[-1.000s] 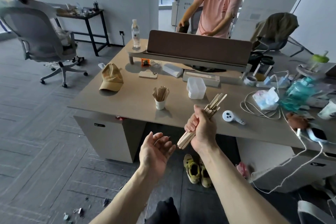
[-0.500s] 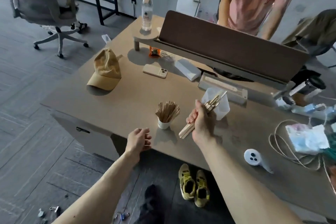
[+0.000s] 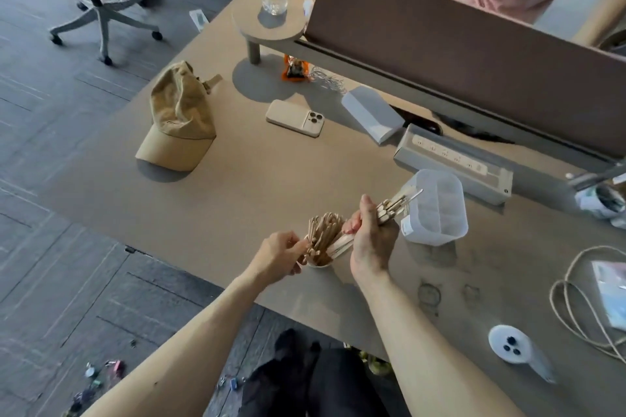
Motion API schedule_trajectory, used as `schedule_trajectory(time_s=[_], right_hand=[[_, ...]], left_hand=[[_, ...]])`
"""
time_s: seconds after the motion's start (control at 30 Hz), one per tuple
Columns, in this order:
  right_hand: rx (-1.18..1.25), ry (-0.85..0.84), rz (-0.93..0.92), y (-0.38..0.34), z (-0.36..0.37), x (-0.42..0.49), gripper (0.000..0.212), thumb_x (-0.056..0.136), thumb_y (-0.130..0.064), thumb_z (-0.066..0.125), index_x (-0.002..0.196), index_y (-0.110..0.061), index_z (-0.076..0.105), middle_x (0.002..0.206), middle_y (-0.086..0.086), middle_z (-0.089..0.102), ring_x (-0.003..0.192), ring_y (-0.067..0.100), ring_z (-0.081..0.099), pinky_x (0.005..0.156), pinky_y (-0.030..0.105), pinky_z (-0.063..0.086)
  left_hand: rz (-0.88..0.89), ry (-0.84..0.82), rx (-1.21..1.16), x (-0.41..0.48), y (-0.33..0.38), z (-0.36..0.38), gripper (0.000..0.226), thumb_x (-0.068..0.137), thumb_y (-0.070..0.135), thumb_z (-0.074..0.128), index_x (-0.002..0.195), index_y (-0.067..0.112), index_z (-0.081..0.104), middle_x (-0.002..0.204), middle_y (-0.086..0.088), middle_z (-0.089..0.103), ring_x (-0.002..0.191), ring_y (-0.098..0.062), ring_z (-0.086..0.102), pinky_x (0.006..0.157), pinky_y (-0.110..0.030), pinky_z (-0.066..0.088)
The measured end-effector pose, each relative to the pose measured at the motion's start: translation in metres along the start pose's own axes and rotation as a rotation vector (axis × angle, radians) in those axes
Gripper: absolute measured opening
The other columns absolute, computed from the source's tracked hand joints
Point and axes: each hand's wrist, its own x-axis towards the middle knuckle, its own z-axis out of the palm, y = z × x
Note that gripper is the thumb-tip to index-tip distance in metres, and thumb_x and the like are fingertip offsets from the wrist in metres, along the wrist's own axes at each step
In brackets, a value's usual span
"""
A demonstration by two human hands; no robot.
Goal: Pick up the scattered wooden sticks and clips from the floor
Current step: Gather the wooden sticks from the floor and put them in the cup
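Head view: the right hand is closed tight around a bundle of wooden sticks, held slantwise above the desk with its lower end at the mouth of a small white cup already full of sticks. The left hand has its fingers curled round the cup's near side. A clear plastic box stands just right of the bundle. Down on the floor, left of the person's legs, clips lie scattered.
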Motion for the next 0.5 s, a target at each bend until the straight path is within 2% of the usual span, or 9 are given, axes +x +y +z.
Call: schedule_trajectory(time_s=[0.07, 0.13, 0.23, 0.3, 0.4, 0.5], right_hand=[[-0.015, 0.011, -0.007, 0.002, 0.001, 0.008, 0.057, 0.095, -0.02, 0.058, 0.039, -0.018, 0.048, 0.04, -0.004, 0.043, 0.041, 0.016, 0.041, 0.058, 0.036, 0.038], [-0.054, 0.026, -0.038, 0.003, 0.002, 0.014, 0.049, 0.091, -0.024, 0.061, 0.043, -0.018, 0.05, 0.044, -0.001, 0.048, 0.044, 0.016, 0.045, 0.056, 0.033, 0.042], [-0.141, 0.031, -0.139, 0.002, 0.001, 0.019, 0.04, 0.083, -0.032, 0.061, 0.064, 0.003, 0.054, 0.056, 0.002, 0.053, 0.051, 0.009, 0.049, 0.054, 0.021, 0.043], [-0.15, -0.021, -0.205, 0.003, 0.0, 0.024, 0.034, 0.084, -0.027, 0.06, 0.08, 0.006, 0.055, 0.066, 0.002, 0.053, 0.054, 0.002, 0.048, 0.056, 0.015, 0.041], [-0.13, -0.073, -0.196, 0.011, -0.006, 0.028, 0.047, 0.083, -0.034, 0.063, 0.097, 0.01, 0.052, 0.078, 0.007, 0.054, 0.062, 0.003, 0.052, 0.063, 0.017, 0.044], [-0.154, -0.104, -0.123, 0.023, -0.011, 0.03, 0.06, 0.076, -0.047, 0.064, 0.105, 0.005, 0.052, 0.083, 0.0, 0.058, 0.07, 0.01, 0.055, 0.069, 0.024, 0.047]], left_hand=[[0.028, -0.011, 0.035, 0.001, 0.003, 0.006, 0.023, 0.094, 0.017, 0.055, 0.073, 0.01, 0.059, 0.061, -0.006, 0.07, 0.057, -0.022, 0.07, 0.06, -0.04, 0.061], [0.029, -0.017, 0.009, -0.001, 0.004, 0.012, 0.024, 0.094, 0.014, 0.052, 0.072, 0.01, 0.059, 0.062, -0.005, 0.07, 0.061, -0.025, 0.071, 0.064, -0.044, 0.061], [-0.005, 0.029, -0.08, -0.004, 0.006, 0.021, 0.023, 0.095, 0.014, 0.051, 0.076, 0.004, 0.06, 0.067, -0.011, 0.071, 0.065, -0.028, 0.072, 0.067, -0.048, 0.06], [-0.035, 0.102, -0.136, -0.006, 0.01, 0.028, 0.024, 0.095, 0.013, 0.051, 0.078, -0.001, 0.061, 0.07, -0.015, 0.072, 0.066, -0.029, 0.071, 0.069, -0.049, 0.06], [-0.041, 0.166, -0.144, -0.008, 0.016, 0.034, 0.025, 0.095, 0.016, 0.052, 0.078, 0.001, 0.061, 0.068, -0.012, 0.071, 0.066, -0.027, 0.072, 0.069, -0.048, 0.06], [-0.031, 0.185, -0.104, -0.01, 0.024, 0.041, 0.026, 0.096, 0.019, 0.052, 0.072, 0.011, 0.058, 0.065, -0.004, 0.069, 0.064, -0.024, 0.072, 0.068, -0.047, 0.059]])
